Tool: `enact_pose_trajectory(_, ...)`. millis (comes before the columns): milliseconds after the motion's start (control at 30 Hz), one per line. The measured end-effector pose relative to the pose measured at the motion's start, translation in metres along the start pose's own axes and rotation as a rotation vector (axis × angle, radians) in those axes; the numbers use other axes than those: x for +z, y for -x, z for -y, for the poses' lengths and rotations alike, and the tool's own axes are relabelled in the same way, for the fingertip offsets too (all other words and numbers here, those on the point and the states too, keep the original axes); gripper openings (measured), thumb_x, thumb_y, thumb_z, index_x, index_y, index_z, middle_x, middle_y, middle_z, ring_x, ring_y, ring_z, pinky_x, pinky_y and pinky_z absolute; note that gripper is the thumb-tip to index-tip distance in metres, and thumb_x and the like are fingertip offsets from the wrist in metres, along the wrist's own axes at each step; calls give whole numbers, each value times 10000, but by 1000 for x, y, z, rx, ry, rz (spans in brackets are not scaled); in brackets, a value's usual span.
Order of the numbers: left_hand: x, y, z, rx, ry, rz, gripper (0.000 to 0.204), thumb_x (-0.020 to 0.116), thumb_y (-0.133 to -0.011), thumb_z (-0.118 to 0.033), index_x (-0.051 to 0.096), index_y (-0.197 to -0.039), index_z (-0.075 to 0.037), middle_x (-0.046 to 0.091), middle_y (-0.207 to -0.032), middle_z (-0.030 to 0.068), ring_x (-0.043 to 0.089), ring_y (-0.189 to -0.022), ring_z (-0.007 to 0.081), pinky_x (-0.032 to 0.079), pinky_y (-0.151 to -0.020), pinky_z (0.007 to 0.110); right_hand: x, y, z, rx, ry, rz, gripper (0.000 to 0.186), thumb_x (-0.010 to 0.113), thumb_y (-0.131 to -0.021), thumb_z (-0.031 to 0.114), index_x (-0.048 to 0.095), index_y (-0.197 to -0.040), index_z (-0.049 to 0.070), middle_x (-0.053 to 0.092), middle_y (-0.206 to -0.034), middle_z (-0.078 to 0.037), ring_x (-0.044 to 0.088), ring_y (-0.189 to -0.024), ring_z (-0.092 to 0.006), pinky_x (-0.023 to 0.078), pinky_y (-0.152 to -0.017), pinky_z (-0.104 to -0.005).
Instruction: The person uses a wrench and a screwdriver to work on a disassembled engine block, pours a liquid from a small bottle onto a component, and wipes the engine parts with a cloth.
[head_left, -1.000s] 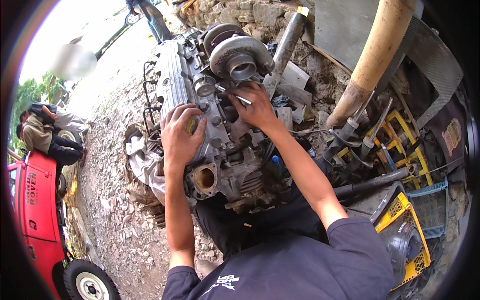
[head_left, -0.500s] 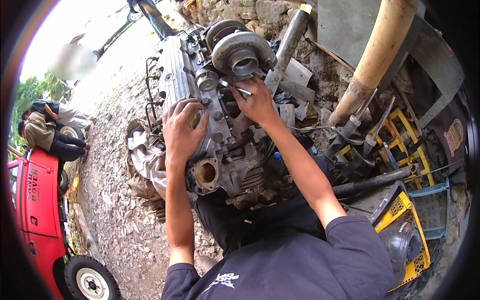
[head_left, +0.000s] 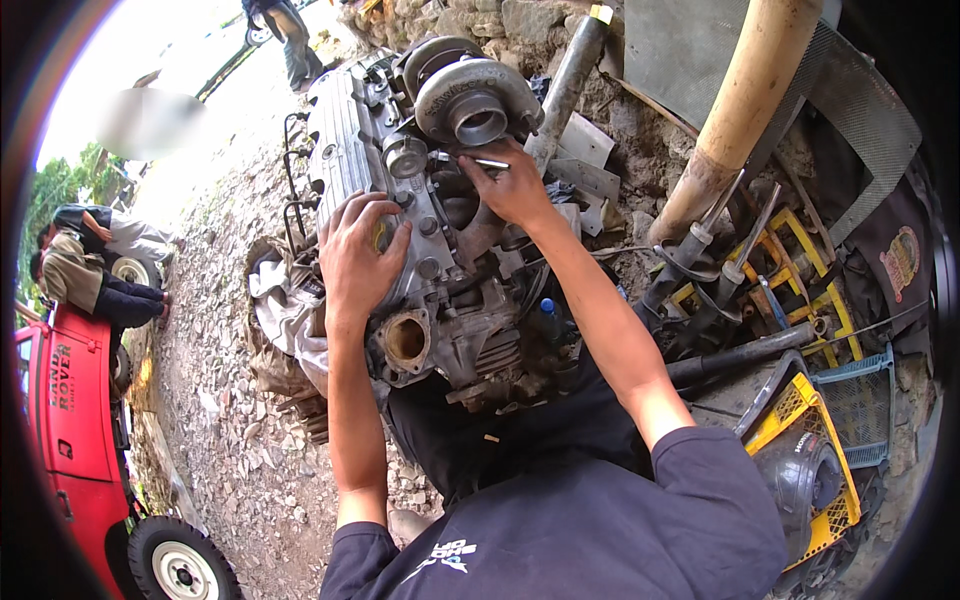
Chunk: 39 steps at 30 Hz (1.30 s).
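Note:
An engine with a ribbed metal valve cover [head_left: 345,135] stands in front of me. My left hand [head_left: 362,245] lies over the cover with its fingers spread, beside a yellow cap [head_left: 379,236] partly hidden by them. My right hand [head_left: 508,182] is closed around a slim shiny wrench [head_left: 491,163], just below the turbocharger [head_left: 478,105]. The wrench's working end is mostly hidden by my fingers and the engine parts. Between my hands runs a row of round ports and bolts along the engine's side. A round open outlet [head_left: 406,341] faces me at the near end.
A thick bamboo pole [head_left: 745,115] leans at the right, near shock absorbers [head_left: 690,262] and yellow crates [head_left: 835,520]. Cloth [head_left: 285,310] hangs at the engine's left. A red vehicle [head_left: 75,410] and seated people [head_left: 90,265] are across the gravel [head_left: 225,350]; another person's legs [head_left: 290,45] show far off.
My right hand and the wrench have shifted slightly away from me, and the wrench's angle has changed a little. My left hand stays on the cover. The far person's legs have come further into view.

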<state>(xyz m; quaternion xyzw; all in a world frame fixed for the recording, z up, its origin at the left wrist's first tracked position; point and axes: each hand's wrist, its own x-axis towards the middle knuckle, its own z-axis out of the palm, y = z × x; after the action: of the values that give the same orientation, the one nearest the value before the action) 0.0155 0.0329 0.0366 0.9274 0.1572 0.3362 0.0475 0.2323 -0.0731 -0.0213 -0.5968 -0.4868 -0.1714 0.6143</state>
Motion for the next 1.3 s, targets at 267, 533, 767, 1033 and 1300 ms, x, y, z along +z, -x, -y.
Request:
enact_pose_trajectory(267, -3, -4, -8, 31, -18, -1, 230, 738, -848, -220, 702, -1030, -84, 676, -1229, 72, 580, -1235, 294, 440, -1044, 417, 22, 16, -23, 12, 72, -87, 182, 769, -827, 210, 768, -917, 52, 741, -962, -147, 649, -989, -380, 505, -933, -451)
enact_pose_trajectory(533, -3, 0, -4, 6, -10, 0, 222, 734, -851, -219, 710, -1031, -92, 678, -1225, 71, 588, -1228, 292, 440, -1049, 421, 22, 15, -12, 235, -67, -24, 135, 739, -847, 185, 768, -905, 66, 743, -980, -137, 633, -1002, -404, 483, -939, -484)
enact_pose_trajectory(767, -2, 0, 2, -4, 0, 1, 240, 727, -852, -282, 704, -1036, -130, 669, -1228, 44, 536, -1294, 280, 381, -1080, 435, 10, 14, 11, -103, 182, -166, 106, 746, -857, 122, 754, -907, 29, 731, -921, -134, 646, -891, -345, 513, -804, -414)
enact_pose_trajectory(1033, -2, 2, 3, 14, 5, -20, 231, 725, -852, -268, 699, -1037, -132, 667, -1222, 38, 541, -1285, 287, 389, -1074, 442, -31, 40, 15, 533, -188, -433, 315, 724, -950, 320, 751, -920, 8, 689, -790, -44, 622, -658, -160, 481, -645, -312)
enact_pose_trajectory(1300, -1, 3, 3, 9, 10, -19, 240, 724, -859, -276, 705, -1044, -124, 663, -1231, 40, 537, -1288, 286, 384, -1076, 448, -64, 43, 7, 689, -491, -563, 375, 677, -985, 348, 737, -1027, -20, 682, -825, -44, 583, -652, -112, 470, -588, -259)
